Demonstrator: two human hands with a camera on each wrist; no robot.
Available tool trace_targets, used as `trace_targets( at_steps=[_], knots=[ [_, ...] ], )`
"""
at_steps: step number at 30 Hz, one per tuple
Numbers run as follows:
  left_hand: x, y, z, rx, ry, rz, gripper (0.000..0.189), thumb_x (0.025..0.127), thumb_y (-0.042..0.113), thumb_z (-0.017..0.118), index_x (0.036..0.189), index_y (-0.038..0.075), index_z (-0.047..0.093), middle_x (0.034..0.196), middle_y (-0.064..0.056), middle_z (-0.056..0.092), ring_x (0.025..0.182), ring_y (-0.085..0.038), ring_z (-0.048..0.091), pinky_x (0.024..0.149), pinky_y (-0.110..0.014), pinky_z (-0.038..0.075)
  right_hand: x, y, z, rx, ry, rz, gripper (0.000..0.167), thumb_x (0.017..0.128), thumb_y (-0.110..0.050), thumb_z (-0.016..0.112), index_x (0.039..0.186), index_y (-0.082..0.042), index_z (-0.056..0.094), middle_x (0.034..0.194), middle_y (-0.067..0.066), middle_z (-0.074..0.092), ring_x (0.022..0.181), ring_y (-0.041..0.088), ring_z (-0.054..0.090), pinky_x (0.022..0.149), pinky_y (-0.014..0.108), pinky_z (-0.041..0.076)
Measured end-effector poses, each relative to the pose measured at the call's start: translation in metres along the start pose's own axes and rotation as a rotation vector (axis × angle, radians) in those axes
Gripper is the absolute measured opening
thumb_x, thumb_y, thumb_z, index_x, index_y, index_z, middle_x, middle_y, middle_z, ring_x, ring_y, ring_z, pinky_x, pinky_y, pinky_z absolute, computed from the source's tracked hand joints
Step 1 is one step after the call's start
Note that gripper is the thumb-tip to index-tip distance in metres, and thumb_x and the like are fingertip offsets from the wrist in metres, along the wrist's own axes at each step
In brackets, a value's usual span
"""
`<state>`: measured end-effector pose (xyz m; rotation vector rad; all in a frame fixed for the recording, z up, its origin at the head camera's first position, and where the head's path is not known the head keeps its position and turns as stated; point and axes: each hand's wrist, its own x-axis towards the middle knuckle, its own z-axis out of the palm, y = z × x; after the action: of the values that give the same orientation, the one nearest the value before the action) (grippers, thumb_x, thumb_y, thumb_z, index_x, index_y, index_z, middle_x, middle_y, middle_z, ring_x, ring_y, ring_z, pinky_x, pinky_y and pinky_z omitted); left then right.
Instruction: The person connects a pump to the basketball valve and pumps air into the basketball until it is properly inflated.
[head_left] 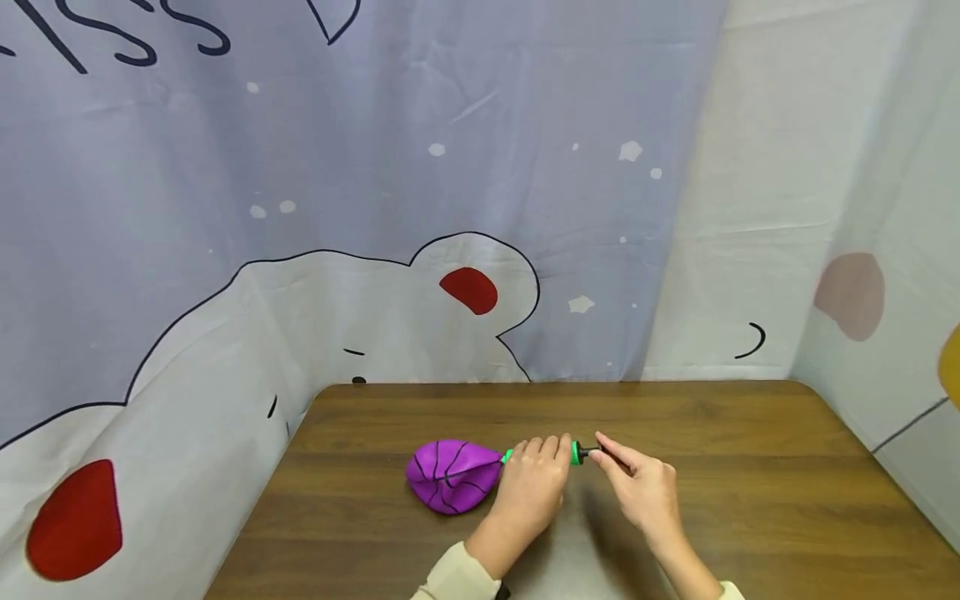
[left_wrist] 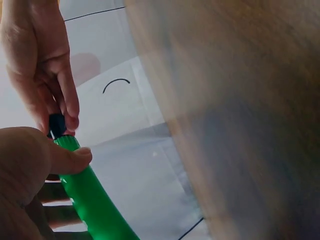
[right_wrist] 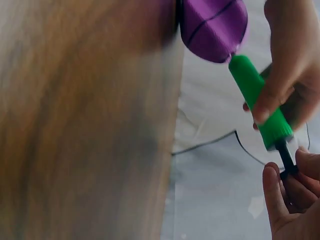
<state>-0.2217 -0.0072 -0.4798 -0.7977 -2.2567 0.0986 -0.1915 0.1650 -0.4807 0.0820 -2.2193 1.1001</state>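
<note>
A purple ball (head_left: pixel 452 477) with black lines, slack and partly caved in, is at the left end of a green hand pump (right_wrist: pixel 251 87). The pump's tip meets the ball in the right wrist view. My left hand (head_left: pixel 531 485) grips the green barrel, its thumb lying along the near side in the left wrist view. At the pump's other end, my right hand (head_left: pixel 647 497) pinches the black handle (left_wrist: pixel 57 125) between thumb and fingers. A short stretch of black rod (right_wrist: pixel 284 154) shows between barrel and handle.
Under both hands spreads a brown wood-grain table (head_left: pixel 337 533) with rounded far corners. Directly behind its far edge hangs a printed cloth backdrop (head_left: pixel 585 208), and a pale cloth (head_left: pixel 862 367) continues along the right side.
</note>
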Motion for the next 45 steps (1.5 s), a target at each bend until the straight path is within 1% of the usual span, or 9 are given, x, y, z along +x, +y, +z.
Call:
trace_targets(
  at_steps=[3, 9, 16, 22, 26, 31, 36, 41, 45],
  knots=[
    [-0.001, 0.001, 0.0, -0.019, 0.01, 0.011, 0.05, 0.072, 0.02, 0.084, 0.119, 0.012, 0.07, 0.101, 0.002, 0.073, 0.086, -0.016, 0.069, 0.081, -0.033, 0.061, -0.002, 0.0, -0.001, 0.017, -0.023, -0.004, 0.029, 0.08, -0.012, 0.085, 0.108, -0.01, 0.08, 0.095, 0.007, 0.078, 0.073, -0.008, 0.065, 0.054, 0.011, 0.052],
    [0.0, 0.001, 0.0, -0.064, 0.033, -0.001, 0.045, 0.075, 0.014, 0.081, 0.117, 0.014, 0.066, 0.102, 0.004, 0.071, 0.088, -0.015, 0.069, 0.083, -0.034, 0.061, 0.004, 0.001, -0.018, 0.004, 0.015, -0.017, 0.028, 0.079, -0.01, 0.085, 0.107, -0.011, 0.081, 0.093, 0.007, 0.078, 0.071, -0.014, 0.061, 0.051, 0.011, 0.048],
    [0.001, 0.001, -0.003, -0.079, 0.007, -0.038, 0.051, 0.071, 0.012, 0.082, 0.119, 0.012, 0.065, 0.105, 0.0, 0.072, 0.091, -0.018, 0.069, 0.086, -0.037, 0.061, 0.018, 0.008, -0.052, -0.079, 0.083, 0.045, 0.026, 0.083, -0.014, 0.084, 0.109, -0.017, 0.081, 0.097, 0.005, 0.078, 0.072, -0.024, 0.055, 0.054, 0.009, 0.044],
    [0.002, 0.0, -0.002, -0.065, 0.027, -0.044, 0.049, 0.071, 0.013, 0.082, 0.117, 0.013, 0.066, 0.103, 0.002, 0.072, 0.089, -0.017, 0.069, 0.084, -0.035, 0.061, 0.023, 0.012, -0.069, -0.097, 0.137, 0.077, 0.024, 0.084, -0.017, 0.083, 0.108, -0.019, 0.081, 0.097, 0.007, 0.077, 0.066, -0.022, 0.053, 0.053, 0.01, 0.041],
    [0.002, 0.0, -0.003, -0.036, 0.03, -0.022, 0.052, 0.069, 0.016, 0.084, 0.118, 0.011, 0.067, 0.103, 0.001, 0.072, 0.088, -0.017, 0.069, 0.082, -0.034, 0.061, 0.018, 0.013, -0.059, -0.089, 0.14, 0.05, 0.024, 0.084, -0.015, 0.083, 0.108, -0.018, 0.081, 0.098, 0.005, 0.078, 0.062, -0.016, 0.053, 0.05, 0.011, 0.04],
    [0.0, 0.0, -0.004, -0.007, 0.038, -0.007, 0.056, 0.064, 0.02, 0.086, 0.117, 0.011, 0.069, 0.102, 0.001, 0.072, 0.087, -0.016, 0.069, 0.08, -0.031, 0.06, 0.007, 0.006, -0.035, -0.049, 0.139, -0.028, 0.026, 0.081, -0.009, 0.084, 0.107, -0.014, 0.081, 0.094, 0.006, 0.078, 0.054, -0.011, 0.05, 0.044, 0.013, 0.039],
    [-0.001, 0.0, -0.003, -0.002, 0.031, 0.008, 0.052, 0.068, 0.022, 0.086, 0.117, 0.012, 0.07, 0.102, 0.001, 0.072, 0.087, -0.016, 0.068, 0.082, -0.033, 0.06, -0.004, -0.001, -0.012, 0.008, 0.094, -0.04, 0.027, 0.08, -0.008, 0.084, 0.107, -0.01, 0.08, 0.091, 0.01, 0.078, 0.048, -0.007, 0.046, 0.038, 0.014, 0.036],
    [-0.005, 0.001, 0.0, -0.024, 0.039, 0.013, 0.047, 0.071, 0.02, 0.086, 0.115, 0.014, 0.07, 0.1, 0.003, 0.072, 0.086, -0.015, 0.068, 0.082, -0.033, 0.06, -0.011, -0.003, -0.001, 0.056, 0.027, -0.024, 0.029, 0.08, -0.009, 0.084, 0.108, -0.01, 0.08, 0.091, 0.008, 0.078, 0.059, -0.009, 0.059, 0.045, 0.012, 0.045],
    [-0.006, 0.002, 0.001, -0.059, 0.046, -0.024, 0.044, 0.074, 0.019, 0.085, 0.115, 0.016, 0.068, 0.101, 0.005, 0.071, 0.088, -0.015, 0.069, 0.085, -0.035, 0.06, -0.008, 0.0, -0.006, 0.038, 0.056, -0.041, 0.029, 0.077, -0.008, 0.086, 0.106, -0.011, 0.081, 0.089, 0.005, 0.078, 0.068, -0.011, 0.063, 0.049, 0.012, 0.048]
  ],
)
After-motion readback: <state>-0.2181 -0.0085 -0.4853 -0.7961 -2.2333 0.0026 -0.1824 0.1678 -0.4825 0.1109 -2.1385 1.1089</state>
